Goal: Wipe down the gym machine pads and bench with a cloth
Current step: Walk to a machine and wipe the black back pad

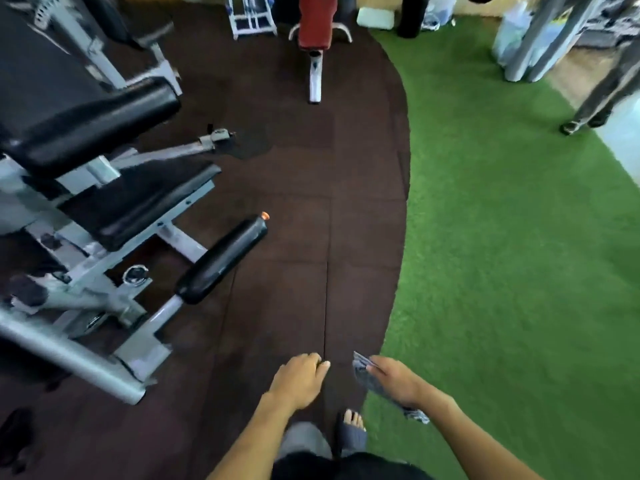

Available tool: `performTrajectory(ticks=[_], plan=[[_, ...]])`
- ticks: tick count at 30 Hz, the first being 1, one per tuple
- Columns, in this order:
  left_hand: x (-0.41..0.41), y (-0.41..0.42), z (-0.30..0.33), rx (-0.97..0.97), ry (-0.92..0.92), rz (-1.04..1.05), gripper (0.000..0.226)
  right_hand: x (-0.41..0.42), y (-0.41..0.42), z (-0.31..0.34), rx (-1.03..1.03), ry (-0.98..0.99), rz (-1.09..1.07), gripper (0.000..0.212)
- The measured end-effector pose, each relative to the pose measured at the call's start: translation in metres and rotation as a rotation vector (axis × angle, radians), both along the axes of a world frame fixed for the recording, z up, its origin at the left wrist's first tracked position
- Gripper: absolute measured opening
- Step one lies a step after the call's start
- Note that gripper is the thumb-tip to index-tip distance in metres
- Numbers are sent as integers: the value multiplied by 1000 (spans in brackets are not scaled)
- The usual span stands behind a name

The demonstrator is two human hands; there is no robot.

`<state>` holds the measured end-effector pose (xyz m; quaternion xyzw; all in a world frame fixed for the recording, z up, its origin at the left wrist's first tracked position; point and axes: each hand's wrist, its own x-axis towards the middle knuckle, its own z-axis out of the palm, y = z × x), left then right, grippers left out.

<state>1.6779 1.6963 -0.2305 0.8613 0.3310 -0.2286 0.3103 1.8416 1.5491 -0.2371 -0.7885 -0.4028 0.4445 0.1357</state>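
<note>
Cloth (372,382), grey and crumpled, is seen in the head view gripped in the right hand (398,381), low in the frame just right of centre; its fingers (375,367) are curled and pressed against the fabric, with one end of the cloth showing ahead of the hand and the other trailing out behind the wrist. The left hand (299,379) is held just beside it, apart from the cloth, its fingers loosely curled in with nothing between them. Both hands are held above a dark rubber floor (294,209), beside the curved edge of green turf (519,237). A foot in a sandal (351,429) is seen below the hands. To the left stands a gym machine (104,271) with a pale metal frame, carrying a black seat pad (138,202), a black back pad (86,123) and a black roller pad (221,259), all well apart from the cloth. Farther off, at the top centre, a red padded bench (317,22) is seen.
</note>
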Motion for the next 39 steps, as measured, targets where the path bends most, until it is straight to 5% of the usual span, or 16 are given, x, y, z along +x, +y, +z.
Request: performTrajectory(ticks=[24, 32, 39], plan=[[403, 652, 1, 10, -59, 379, 43, 439, 722, 36, 28, -46, 272, 23], [451, 845, -21, -5, -76, 717, 43, 498, 988, 25, 17, -26, 584, 17], [421, 966, -19, -4, -43, 1073, 45, 444, 1185, 23, -30, 10, 932, 17]])
